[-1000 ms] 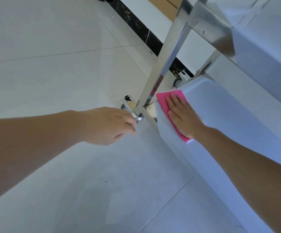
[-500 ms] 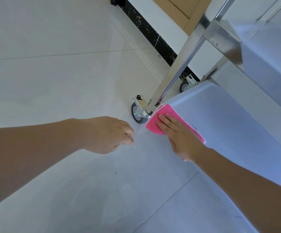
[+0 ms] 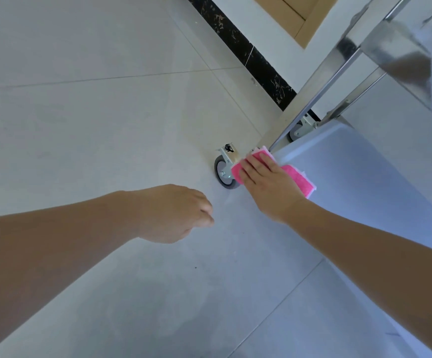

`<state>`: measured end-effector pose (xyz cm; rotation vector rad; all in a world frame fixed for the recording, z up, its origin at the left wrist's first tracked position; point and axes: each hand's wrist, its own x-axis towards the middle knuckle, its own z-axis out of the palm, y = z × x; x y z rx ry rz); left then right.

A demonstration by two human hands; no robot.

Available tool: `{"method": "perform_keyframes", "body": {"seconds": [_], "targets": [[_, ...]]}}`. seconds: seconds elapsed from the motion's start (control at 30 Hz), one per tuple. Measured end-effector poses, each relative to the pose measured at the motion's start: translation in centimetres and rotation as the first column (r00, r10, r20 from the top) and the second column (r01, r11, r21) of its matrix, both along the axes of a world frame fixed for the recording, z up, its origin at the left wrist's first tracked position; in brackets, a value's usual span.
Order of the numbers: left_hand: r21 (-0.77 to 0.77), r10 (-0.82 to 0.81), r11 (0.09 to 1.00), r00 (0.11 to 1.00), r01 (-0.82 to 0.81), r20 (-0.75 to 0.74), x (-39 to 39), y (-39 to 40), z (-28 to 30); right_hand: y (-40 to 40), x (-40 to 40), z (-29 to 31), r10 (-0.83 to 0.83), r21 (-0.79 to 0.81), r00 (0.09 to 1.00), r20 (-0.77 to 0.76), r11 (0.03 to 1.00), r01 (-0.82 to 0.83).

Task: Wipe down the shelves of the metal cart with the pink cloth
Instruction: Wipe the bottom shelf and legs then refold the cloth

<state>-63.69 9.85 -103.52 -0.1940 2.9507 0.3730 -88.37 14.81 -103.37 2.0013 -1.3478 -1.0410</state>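
Observation:
The metal cart's bottom shelf (image 3: pixel 359 177) fills the right side, pale and shiny, with an upright post (image 3: pixel 313 99) rising from its near-left corner. A pink cloth (image 3: pixel 299 180) lies over that corner. My right hand (image 3: pixel 266 179) presses flat on the cloth with straight fingers pointing up-left, covering most of it. My left hand (image 3: pixel 176 213) hovers over the floor left of the corner, fingers curled, holding nothing and touching nothing. An upper shelf (image 3: pixel 403 55) shows at the top right.
A grey caster wheel (image 3: pixel 224 174) sits under the cart's corner, and a second caster (image 3: pixel 299 129) shows behind the post. Pale floor tiles (image 3: pixel 93 112) spread to the left. A black skirting strip (image 3: pixel 251 58) and white wall run along the back.
My right hand slid the pink cloth from the shelf top toward the corner by the post. My left hand let go of the post's base and drew back over the floor.

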Motion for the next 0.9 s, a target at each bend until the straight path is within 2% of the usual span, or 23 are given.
{"method": "perform_keyframes", "body": {"seconds": [0.2, 0.4, 0.57, 0.63, 0.7, 0.77, 0.9], "targets": [[0.006, -0.140, 0.990, 0.990, 0.140, -0.003, -2.4, -0.1, -1.9, 0.1, -0.1, -0.5, -0.038, -0.025, 0.999, -0.014, 0.999, 0.037], [0.036, -0.310, 0.944, 0.917, 0.329, -0.251, -6.1, 0.7, -3.2, 4.4, -1.7, -0.4, -0.100, 0.043, 0.995, 0.000, 0.994, 0.100], [0.073, -0.410, 0.892, 0.866, 0.447, -0.287, -7.0, 2.8, -2.9, 9.1, -2.7, 0.8, -0.146, 0.056, 0.989, 0.014, 0.988, 0.145], [0.053, -0.420, 0.888, 0.852, 0.457, -0.312, -6.8, 4.2, -2.7, 11.4, -3.1, 0.9, -0.174, 0.112, 0.985, 0.013, 0.979, 0.171], [0.064, -0.401, 0.893, 0.853, 0.445, -0.333, -6.7, 5.4, -2.1, 12.9, -3.5, 1.3, -0.170, 0.102, 0.985, 0.014, 0.981, 0.168], [0.035, -0.418, 0.892, 0.853, 0.450, -0.313, -7.3, 6.0, -1.4, 14.2, -3.8, 1.4, -0.159, 0.072, 0.987, 0.016, 0.985, 0.158], [0.032, -0.402, 0.907, 0.885, 0.420, -0.234, -8.2, 7.9, 0.6, 17.7, -4.9, 0.7, -0.227, 0.124, 0.973, 0.029, 0.967, 0.222]]}}
